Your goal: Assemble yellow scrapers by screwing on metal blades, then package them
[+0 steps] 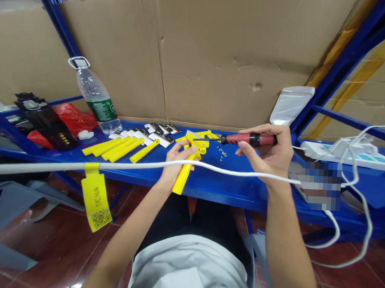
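Observation:
My left hand (pixel 178 160) is closed around a yellow plastic tool (pixel 182 178) with a round handle and a wider head; it looks like a scraper. My right hand (pixel 269 152) grips a red and black screwdriver (pixel 249 139) held level. Its thin shaft points left, and the tip meets the tool's head, though whether it sits in a screw is too small to tell. Several small screws (pixel 223 152) lie loose on the blue bench between my hands. Behind the left hand are more yellow parts (pixel 204 134), partly hidden.
Yellow-handled tools (pixel 123 149) with black and white cards lie in a row at left. Beyond them stand a water bottle (pixel 100 98) and a black flask (pixel 47 121). A white cable (pixel 233 170) crosses in front of my view. At right is a power strip (pixel 350 153).

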Available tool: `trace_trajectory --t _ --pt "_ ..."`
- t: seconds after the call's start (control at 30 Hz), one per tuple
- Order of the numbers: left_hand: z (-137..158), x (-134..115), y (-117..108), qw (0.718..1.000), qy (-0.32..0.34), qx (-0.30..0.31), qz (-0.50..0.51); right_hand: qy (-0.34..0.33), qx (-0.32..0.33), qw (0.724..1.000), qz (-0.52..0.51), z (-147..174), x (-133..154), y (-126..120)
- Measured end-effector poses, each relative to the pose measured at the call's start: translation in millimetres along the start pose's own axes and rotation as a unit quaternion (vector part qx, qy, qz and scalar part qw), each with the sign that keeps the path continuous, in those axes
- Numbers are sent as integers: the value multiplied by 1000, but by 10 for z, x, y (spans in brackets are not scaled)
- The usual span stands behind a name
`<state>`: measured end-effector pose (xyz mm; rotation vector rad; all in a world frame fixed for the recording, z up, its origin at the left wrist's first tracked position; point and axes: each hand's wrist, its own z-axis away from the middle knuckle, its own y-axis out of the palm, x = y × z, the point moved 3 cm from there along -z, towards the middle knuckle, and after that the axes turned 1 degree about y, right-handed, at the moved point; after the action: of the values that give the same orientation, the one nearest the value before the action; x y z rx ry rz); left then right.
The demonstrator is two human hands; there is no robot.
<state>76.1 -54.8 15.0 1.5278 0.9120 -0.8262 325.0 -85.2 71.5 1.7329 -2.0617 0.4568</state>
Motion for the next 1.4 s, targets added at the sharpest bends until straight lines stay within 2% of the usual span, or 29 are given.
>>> trace_trajectory --t 0.3,0.57,0.83,0.97,1.17,1.4 --pt "-14 19 -9 1000 7 -1 1 -8 -25 997 77 -3 -54 -76" --pt "-13 11 -9 1000 5 2 2 5 22 1000 -18 -4 0 -1" --pt "-1 9 3 1000 7 0 8 1 -22 999 36 -11 -15 -48" --pt "2 7 11 1000 9 -2 12 2 -4 999 38 -20 -8 -44" --pt "-13 2 6 1000 8 -3 10 40 45 998 -33 -5 29 20" --pt "-18 26 4 1000 7 -6 12 24 5 1000 0 -1 -58 -38"
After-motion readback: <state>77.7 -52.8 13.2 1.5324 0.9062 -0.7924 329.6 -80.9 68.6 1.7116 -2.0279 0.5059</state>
